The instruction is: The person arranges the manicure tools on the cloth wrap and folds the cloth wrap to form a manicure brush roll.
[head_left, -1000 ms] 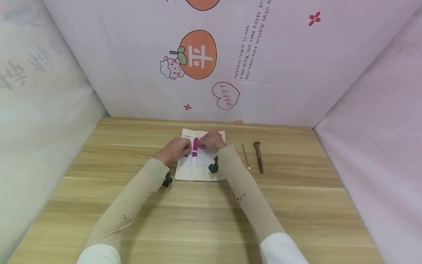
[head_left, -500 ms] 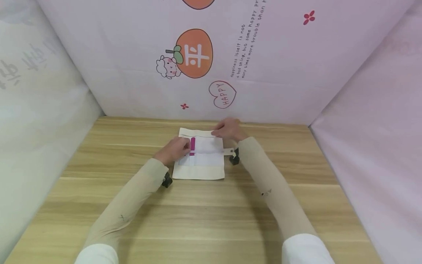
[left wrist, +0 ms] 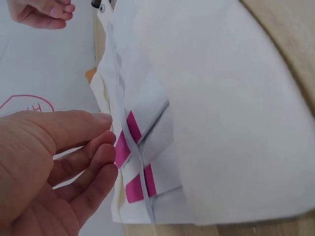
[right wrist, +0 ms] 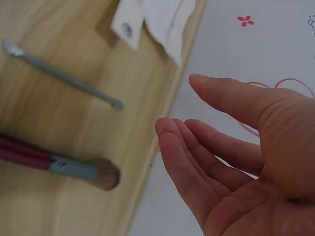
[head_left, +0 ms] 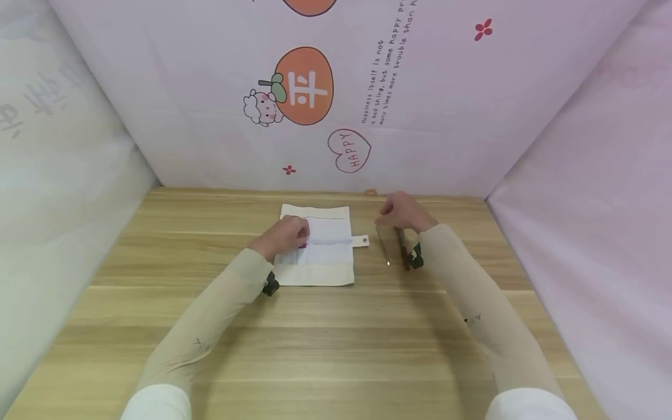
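Observation:
A cream fabric roll pouch (head_left: 325,275) lies unfolded on the table, with a snap strap (head_left: 360,241) sticking out to its right. My left hand (head_left: 286,234) is over the pouch's left side, fingers loosely bent, and nothing shows between thumb and fingertips. Close to those fingers, two flat magenta pieces (left wrist: 140,189) sit under a white elastic band (left wrist: 142,169). My right hand (head_left: 404,211) hovers right of the pouch, thumb apart from relaxed fingers. Below it lie a slim metal stick (right wrist: 69,77) with a flattened end and a makeup brush (right wrist: 74,167) with a dark red handle.
The wooden table (head_left: 315,350) ends at a printed white cloth wall (head_left: 220,134) close behind the pouch. Cloth walls also rise at left and right. A small black camera sits on each wrist.
My right hand has left the magenta piece at the pouch, passed its upper right corner and moved right over the stick and brush. The left hand stays at the pouch's left side.

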Tool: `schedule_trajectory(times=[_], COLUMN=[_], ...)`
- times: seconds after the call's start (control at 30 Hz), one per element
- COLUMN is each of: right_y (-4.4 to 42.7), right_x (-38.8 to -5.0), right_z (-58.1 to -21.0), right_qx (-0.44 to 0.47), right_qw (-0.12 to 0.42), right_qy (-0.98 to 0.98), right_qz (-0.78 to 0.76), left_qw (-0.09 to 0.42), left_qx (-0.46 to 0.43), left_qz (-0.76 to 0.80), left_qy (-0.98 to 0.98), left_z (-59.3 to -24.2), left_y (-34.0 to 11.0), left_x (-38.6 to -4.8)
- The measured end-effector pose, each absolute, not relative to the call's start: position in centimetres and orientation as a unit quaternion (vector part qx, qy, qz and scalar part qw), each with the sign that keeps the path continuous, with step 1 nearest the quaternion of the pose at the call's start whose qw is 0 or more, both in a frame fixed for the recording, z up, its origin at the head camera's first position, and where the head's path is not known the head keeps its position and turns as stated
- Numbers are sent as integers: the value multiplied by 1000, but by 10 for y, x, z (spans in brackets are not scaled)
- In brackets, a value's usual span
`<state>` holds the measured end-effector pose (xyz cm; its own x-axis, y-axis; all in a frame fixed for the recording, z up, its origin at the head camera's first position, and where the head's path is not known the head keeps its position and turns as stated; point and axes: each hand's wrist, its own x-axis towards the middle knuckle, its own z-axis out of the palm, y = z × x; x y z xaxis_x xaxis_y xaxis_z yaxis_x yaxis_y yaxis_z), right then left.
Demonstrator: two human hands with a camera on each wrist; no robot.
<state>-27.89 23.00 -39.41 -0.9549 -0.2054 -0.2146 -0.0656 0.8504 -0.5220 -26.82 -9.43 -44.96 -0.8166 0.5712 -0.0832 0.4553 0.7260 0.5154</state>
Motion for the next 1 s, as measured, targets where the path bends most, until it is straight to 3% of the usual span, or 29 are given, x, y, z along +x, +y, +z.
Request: schedule_trajectory(times=[0.2, 0.53, 1.0], right_y=[242, 237, 230], right_x=[-275, -276, -278], right_z=[-416, -444, -444], right_qx=[-68, -48, -20], right_qw=[121, 123, 134], right_qy=[957, 964, 970], right_qz=[-254, -232, -201], left_qw=[139, 116, 109], left_qx=[267, 286, 284], left_qz=[235, 229, 228], left_qy=[924, 923, 925], left_z=[-449, -459, -462], left_y=[-88, -76, -76], left_x=[-266, -270, -272])
